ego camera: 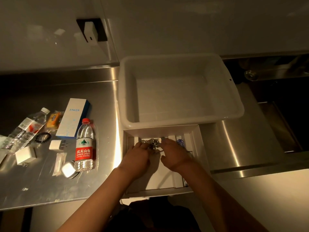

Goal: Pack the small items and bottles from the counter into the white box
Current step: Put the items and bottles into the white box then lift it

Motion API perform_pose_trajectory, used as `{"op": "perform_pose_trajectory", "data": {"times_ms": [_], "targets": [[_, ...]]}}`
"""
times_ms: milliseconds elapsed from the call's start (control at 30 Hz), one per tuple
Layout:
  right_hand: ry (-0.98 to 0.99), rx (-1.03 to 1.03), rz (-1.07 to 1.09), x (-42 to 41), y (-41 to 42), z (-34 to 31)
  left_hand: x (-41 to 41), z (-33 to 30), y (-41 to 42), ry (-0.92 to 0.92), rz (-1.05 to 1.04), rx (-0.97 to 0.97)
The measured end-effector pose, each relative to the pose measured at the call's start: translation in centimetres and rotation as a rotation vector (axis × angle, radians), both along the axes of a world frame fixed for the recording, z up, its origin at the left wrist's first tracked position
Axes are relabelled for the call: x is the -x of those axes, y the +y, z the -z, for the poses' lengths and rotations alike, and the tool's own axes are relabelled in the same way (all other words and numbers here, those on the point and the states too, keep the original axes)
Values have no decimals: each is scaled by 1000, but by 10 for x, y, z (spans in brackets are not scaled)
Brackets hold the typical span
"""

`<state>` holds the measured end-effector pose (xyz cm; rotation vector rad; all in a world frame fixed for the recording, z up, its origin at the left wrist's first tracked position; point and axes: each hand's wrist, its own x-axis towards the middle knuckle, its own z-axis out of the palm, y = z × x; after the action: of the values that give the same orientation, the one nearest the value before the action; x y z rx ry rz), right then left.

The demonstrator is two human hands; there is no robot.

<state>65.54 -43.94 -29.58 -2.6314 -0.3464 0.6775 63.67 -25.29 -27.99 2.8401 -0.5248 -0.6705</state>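
White box (195, 139) sits near us; our left hand (136, 155) and right hand (175, 154) pinch a metal chain bundle (153, 144) (tangly stuff) together, keeping it gathered inside.

White box (194, 139) open, near edge — red-capped bottle (85, 144) upright on counter, left.

Silver item (153, 144) (blurred) behind hands (157, 154)

Brushed stainless steel counter (103, 101), glossy white plastic tub (234, 104), clear crinkled plastic bottles (84, 144), matt cardboard white box (195, 131)
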Motion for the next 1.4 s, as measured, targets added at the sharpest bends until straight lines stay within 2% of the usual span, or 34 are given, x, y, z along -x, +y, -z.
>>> {"op": "perform_pose_trajectory", "data": {"times_ms": [167, 333, 533, 767, 967, 1100, 1400], "targets": [[-159, -3, 5, -3, 12, -25, 1, -21, 7, -168, 37, -30], [-200, -99, 7, -3, 33, -56, -3, -46, 29, -313, 62, 55], [-278, -141, -30, -5, 91, -86, 3, -64, 87, -370, -122, 169], [-246, -193, -176, -5, 193, -92, 32, -64, 198, -326, -385, 91], [-104, -197, -224, 11, 278, -62, 67, -47, 298, -270, -569, 34], [-8, -207, -288, 18, 325, -45, 86, -34, 353, -220, -629, 9], [-23, -83, -321, 13, 408, -12, 99, -9, 425, -181, -695, 57]]}}
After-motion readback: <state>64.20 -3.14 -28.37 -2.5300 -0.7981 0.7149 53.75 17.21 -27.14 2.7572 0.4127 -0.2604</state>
